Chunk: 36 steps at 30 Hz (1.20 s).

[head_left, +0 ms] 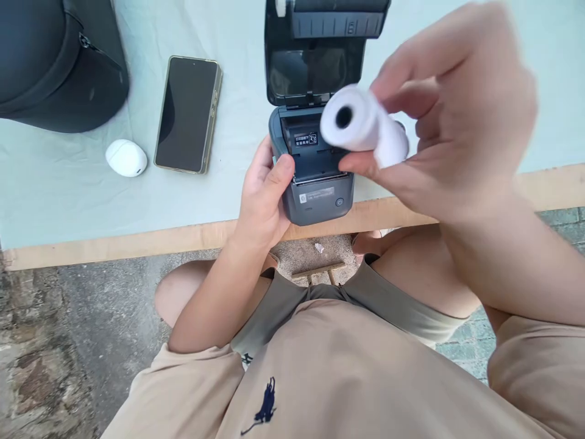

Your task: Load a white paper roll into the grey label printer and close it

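Observation:
A small dark grey thermal printer [315, 198] stands at the table's near edge with its lid [315, 67] flipped up and its paper bay exposed. My left hand [262, 195] grips the printer's left side, thumb on its top edge. My right hand [452, 116] hovers above and to the right of the printer, fingers closed around a white paper roll [361, 125] whose hollow core faces me. The roll hangs just over the open bay, not touching it.
A black smartphone [187, 114] lies face up left of the printer, with a white egg-shaped case [126, 158] beside it. A black bag [59, 61] fills the far left corner. The table [91, 201] has a pale cover and a wooden front edge [137, 241]. Stone ground lies below.

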Available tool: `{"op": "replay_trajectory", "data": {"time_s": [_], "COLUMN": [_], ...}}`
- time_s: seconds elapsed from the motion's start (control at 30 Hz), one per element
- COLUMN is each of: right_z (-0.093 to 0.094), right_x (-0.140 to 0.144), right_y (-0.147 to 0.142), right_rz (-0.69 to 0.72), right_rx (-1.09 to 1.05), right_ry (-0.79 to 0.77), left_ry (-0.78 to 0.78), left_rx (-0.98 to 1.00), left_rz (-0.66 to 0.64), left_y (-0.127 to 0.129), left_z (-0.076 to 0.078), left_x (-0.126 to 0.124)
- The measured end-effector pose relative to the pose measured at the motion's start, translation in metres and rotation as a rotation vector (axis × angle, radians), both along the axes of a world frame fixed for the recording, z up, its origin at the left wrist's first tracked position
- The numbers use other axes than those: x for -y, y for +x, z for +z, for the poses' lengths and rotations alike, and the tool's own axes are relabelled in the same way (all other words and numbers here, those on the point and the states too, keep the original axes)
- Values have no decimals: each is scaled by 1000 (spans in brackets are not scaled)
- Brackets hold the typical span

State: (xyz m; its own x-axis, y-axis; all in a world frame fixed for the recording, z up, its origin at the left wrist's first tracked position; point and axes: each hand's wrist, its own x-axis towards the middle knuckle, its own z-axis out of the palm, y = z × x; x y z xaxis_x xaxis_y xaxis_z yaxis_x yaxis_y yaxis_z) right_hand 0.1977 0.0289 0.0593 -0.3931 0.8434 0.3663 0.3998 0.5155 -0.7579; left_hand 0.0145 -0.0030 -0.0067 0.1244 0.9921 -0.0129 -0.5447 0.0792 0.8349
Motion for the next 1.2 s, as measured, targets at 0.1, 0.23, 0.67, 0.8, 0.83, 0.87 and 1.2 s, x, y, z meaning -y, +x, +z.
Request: {"op": "replay_trajectory", "data": {"time_s": [0.1, 0.23, 0.67, 0.8, 0.83, 0.87, 1.2], "right_z": [-3, -10, -22, -21, -20, -20, -22], "right_x": [2, -2, 5, 15, 16, 15, 2], "right_y": [-12, -17, -16, -14, -12, -10, 10], "right_rz": [-57, -51, -8, 204, 246, 261, 59], "right_rx": [209, 366, 370, 385, 372, 354, 500], "right_ry": [368, 472, 653, 556, 529, 514, 540], "left_ry": [3, -2, -27, 52, 62, 67, 91], "left_rx": [-26, -17, -36, -93, -126, -159, -191], "left_rz": [-8, -20, -41, -61, -51, -43, -99], "left_y": [0, -1, -3, -4, -5, -5, -7], "left_z": [1, 1, 3, -9, -10, -11, -5], "left_x": [1, 2, 3, 1, 1, 2, 1]}}
